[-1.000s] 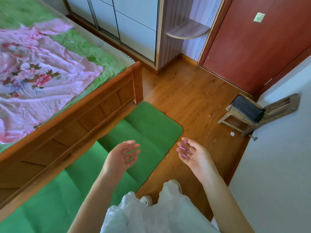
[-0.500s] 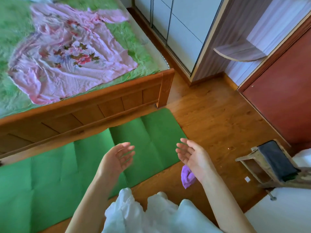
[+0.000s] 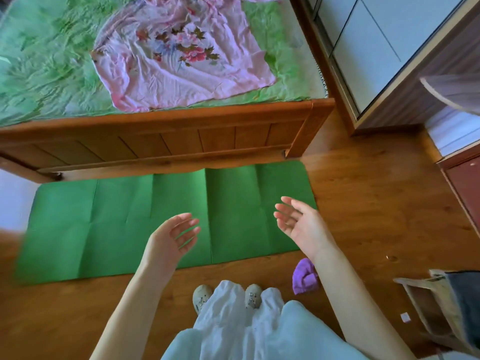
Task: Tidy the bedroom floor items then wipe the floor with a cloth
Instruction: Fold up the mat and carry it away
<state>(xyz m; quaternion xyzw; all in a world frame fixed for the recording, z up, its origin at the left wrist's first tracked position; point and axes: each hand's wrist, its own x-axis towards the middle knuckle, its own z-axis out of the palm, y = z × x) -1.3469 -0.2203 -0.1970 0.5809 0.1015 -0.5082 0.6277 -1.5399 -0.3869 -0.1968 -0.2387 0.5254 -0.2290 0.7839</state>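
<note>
A person stands on a wooden bedroom floor [image 3: 363, 198], both bare hands raised in front of the body, palms turned toward each other and set apart. The left hand [image 3: 171, 242] hangs above the near edge of a green floor mat [image 3: 109, 224], fingers loosely spread and holding nothing. The right hand [image 3: 298, 224] hovers above the mat's right end, fingers likewise relaxed and empty.

A crumpled purple cloth [image 3: 304, 276] lies on the floor just off the mat's near right corner, beside the person's right forearm and close to the light-coloured shoes [image 3: 202, 297] that show beneath white trousers [image 3: 233, 328].

The mat lies flat along the foot of a wooden bed [image 3: 181, 136], its fold lines visible. On the bed, a pink sheet with a floral print [image 3: 176, 55] lies rumpled over a green bedspread [image 3: 46, 68].

At right, a wardrobe with pale panel doors [image 3: 368, 48] stands against the bed's corner, with a curved corner shelf [image 3: 454, 92] beyond it. At the lower right edge sits a small wooden stool [image 3: 428, 307] with a dark item [image 3: 465, 302] on it; a small white scrap [image 3: 405, 317] lies on the floor beside it. No brand, label or legible writing shows on any item.
</note>
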